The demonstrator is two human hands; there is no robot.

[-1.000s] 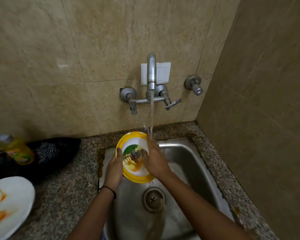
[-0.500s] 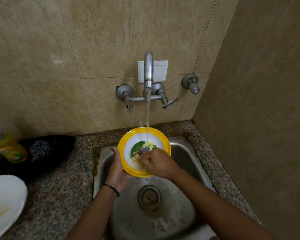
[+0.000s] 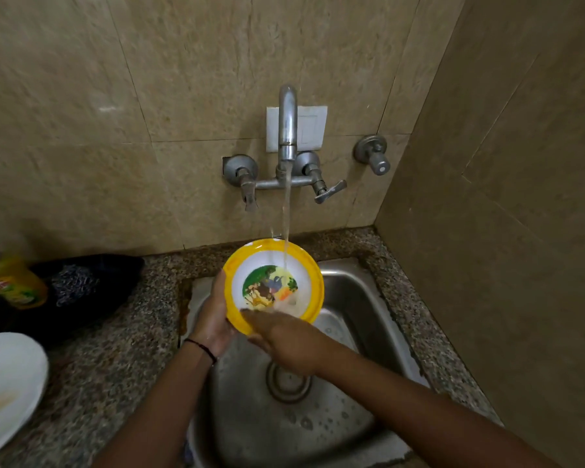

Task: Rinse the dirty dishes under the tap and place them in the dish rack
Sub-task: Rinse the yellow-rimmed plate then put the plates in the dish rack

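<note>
Nearby: soap bottle (image 3: 14,285) | stained white plate (image 3: 11,383) | right hand (image 3: 284,342) overlapping bowl (image 3: 267,285)

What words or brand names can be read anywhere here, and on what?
On the bottle: the label's red patch of lettering is too blurred to read.
On the bowl: only a cartoon picture, no words visible.
No other text shows anywhere.

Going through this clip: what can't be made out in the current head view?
Dish rack: nowhere in the head view.
Left hand: its fingers are hidden behind the yellow-rimmed bowl it holds.
Right hand: fingertips smeared by motion blur and running water at the bowl's lower edge.
White plate: cut off by the left edge.
Yellow bottle: label too blurred to read.
</note>
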